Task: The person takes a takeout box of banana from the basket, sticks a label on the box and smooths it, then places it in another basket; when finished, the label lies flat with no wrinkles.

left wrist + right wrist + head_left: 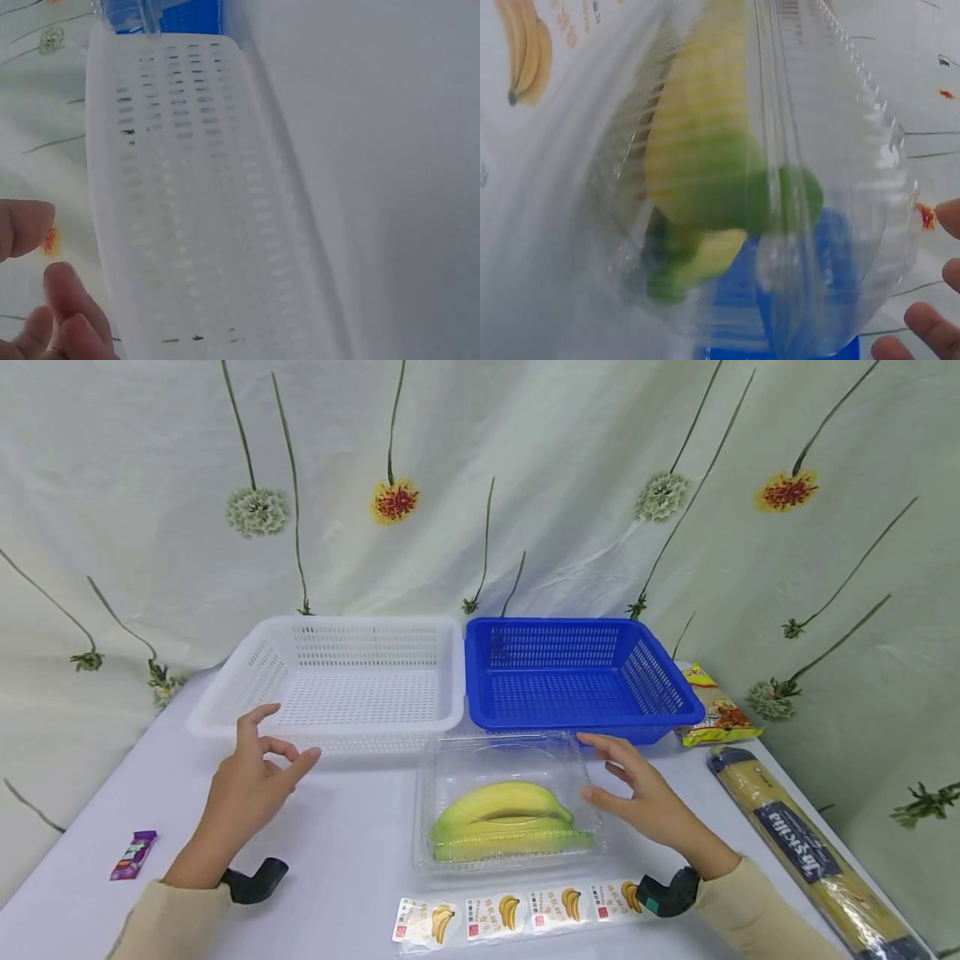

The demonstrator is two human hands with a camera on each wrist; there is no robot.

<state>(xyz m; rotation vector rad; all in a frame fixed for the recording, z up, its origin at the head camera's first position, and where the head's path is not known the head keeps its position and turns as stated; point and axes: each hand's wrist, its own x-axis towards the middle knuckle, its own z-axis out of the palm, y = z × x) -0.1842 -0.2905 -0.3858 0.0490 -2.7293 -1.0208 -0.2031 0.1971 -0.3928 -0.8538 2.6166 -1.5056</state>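
A clear plastic clamshell box (495, 760) lies in front of the baskets with yellow-green bananas (504, 806) inside. My right hand (637, 789) is at the box's right side, its fingers parted and loosely bent, with the fingertips close to the rim. In the right wrist view, the bananas (705, 150) show through the ribbed plastic, and a few fingertips (926, 326) appear at the right edge. My left hand (251, 785) hovers by the front of the white basket (360, 727). Its fingers are loosely bent, and nothing is in them.
A blue basket (585, 722) stands beside the white one. A strip of banana stickers (528, 917) lies in front of the box. To the right are a yellow snack bag (720, 714) and a long pasta pack (810, 852). A small purple packet (133, 856) lies far left.
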